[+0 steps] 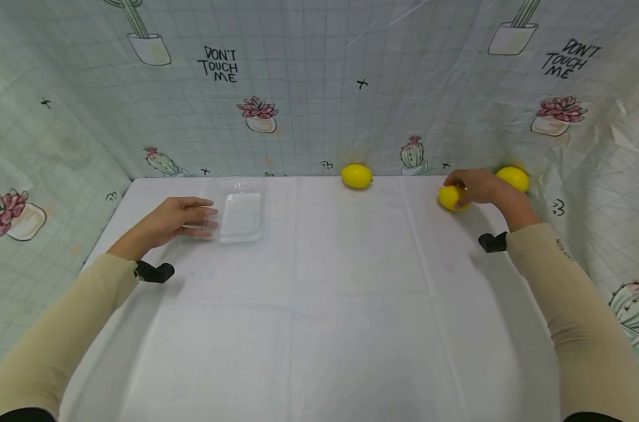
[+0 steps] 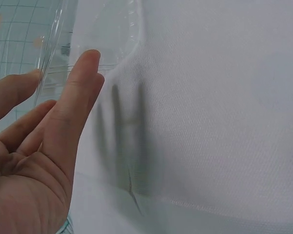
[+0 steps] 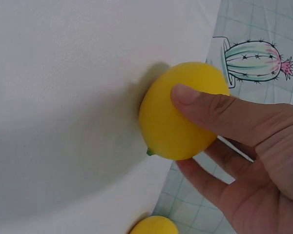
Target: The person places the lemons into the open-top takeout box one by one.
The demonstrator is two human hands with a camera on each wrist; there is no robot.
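A clear plastic tray (image 1: 242,214) sits at the back left of the white table. My left hand (image 1: 179,221) is at its left side, fingers fairly straight and spread. In the left wrist view the thumb (image 2: 19,90) and fingertips are right at the tray's edge (image 2: 58,66). At the back right, my right hand (image 1: 477,186) holds a yellow lemon (image 3: 178,117) between thumb and fingers, close over the table. The lemon's small green tip shows in the right wrist view.
Another lemon (image 1: 356,176) rests at the table's back edge, near the middle. A further lemon (image 1: 513,178) lies in the back right corner, just behind my right hand. Cactus-printed cloth (image 1: 308,105) hangs behind and along both sides of the white table (image 1: 319,328).
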